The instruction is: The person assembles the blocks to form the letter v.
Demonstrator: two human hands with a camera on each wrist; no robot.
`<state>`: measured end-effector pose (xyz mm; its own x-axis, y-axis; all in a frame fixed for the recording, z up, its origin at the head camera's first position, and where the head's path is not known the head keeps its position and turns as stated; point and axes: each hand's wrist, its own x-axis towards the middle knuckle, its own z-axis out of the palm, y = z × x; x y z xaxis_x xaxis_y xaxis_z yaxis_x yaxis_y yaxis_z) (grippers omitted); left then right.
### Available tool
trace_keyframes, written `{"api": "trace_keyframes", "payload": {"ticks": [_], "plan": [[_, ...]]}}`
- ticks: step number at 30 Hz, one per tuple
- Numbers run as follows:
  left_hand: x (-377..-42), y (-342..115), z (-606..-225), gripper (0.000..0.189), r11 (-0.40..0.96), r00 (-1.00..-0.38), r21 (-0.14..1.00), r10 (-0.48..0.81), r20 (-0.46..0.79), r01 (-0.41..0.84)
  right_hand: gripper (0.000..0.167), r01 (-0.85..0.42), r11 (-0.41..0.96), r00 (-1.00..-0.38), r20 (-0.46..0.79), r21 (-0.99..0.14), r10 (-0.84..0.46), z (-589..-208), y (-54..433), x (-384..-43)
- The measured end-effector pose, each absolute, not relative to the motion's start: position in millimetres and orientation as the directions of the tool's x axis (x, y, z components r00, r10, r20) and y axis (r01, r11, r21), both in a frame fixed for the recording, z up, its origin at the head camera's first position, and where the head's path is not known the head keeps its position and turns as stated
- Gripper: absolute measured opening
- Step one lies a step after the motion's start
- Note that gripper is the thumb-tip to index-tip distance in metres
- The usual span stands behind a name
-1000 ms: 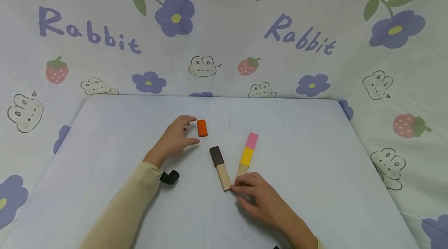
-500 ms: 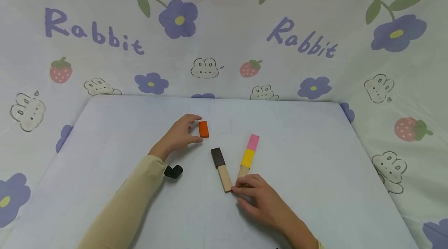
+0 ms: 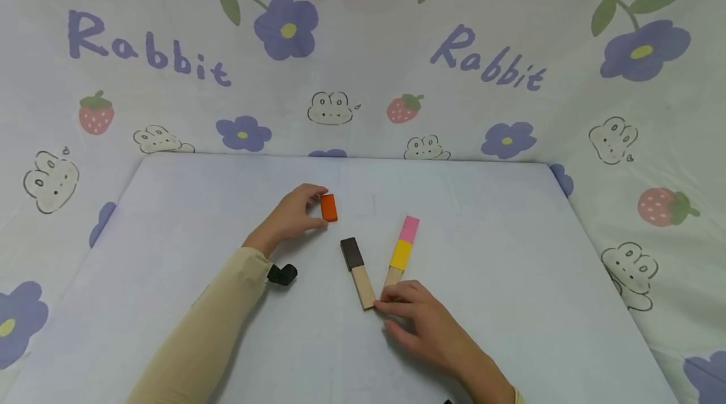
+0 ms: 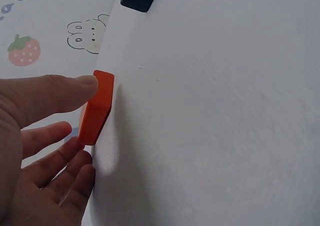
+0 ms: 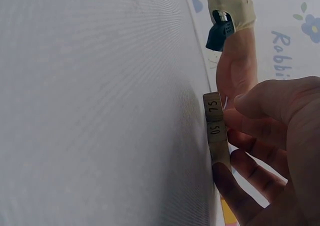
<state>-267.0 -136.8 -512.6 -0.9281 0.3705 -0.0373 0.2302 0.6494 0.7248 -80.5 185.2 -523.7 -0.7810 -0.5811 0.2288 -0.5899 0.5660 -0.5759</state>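
Observation:
An orange block [image 3: 329, 208] lies at the table's middle, between the thumb and fingertips of my left hand [image 3: 289, 215]. In the left wrist view the thumb overlaps the upper end of the orange block [image 4: 98, 106], and a fingertip meets its lower end. My right hand [image 3: 428, 325] rests its fingertips against plain wooden blocks, its thumb apart from them. One plain block [image 3: 363, 287] extends from a dark brown block [image 3: 351, 253]. Another plain block [image 3: 393, 276], partly hidden by fingers, lines up with a yellow block [image 3: 401, 255] and a pink block [image 3: 409, 228], forming a V.
A white table [image 3: 499, 234] carries the blocks. Behind it hangs a cloth [image 3: 363, 32] printed with rabbits, flowers and strawberries. A black wrist device [image 3: 282, 275] sticks out from the left sleeve. Dark digit-like marks show on wooden block sides [image 5: 214, 130] in the right wrist view.
My left hand has moved right toward the orange block, and its thumb and fingertips have closed in on the block's ends. The right hand and the other blocks stay in place.

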Motion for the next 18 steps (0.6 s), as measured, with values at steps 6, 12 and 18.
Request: {"api": "trace_keyframes", "payload": {"ticks": [6, 12, 18], "plan": [[-269.4, -136.0, -513.9, 0.075, 0.644, -0.924, 0.727, 0.38, -0.032, 0.24, 0.035, -0.594, 0.563, -0.778, 0.233, -0.575, -0.583, -524.1, 185.7, -80.8], [-271.7, -135.2, -514.6, 0.075, 0.655, -0.925, 0.719, 0.378, -0.045, 0.233, 0.035, -0.586, 0.565, -0.782, 0.223, -0.581, -0.582, -522.5, 185.3, -80.8], [-271.9, -134.8, -515.1, 0.073, 0.653, -0.924, 0.724, 0.378, -0.057, 0.223, 0.035, -0.598, 0.552, -0.775, 0.241, -0.581, -0.584, -523.0, 185.6, -80.4]]}}
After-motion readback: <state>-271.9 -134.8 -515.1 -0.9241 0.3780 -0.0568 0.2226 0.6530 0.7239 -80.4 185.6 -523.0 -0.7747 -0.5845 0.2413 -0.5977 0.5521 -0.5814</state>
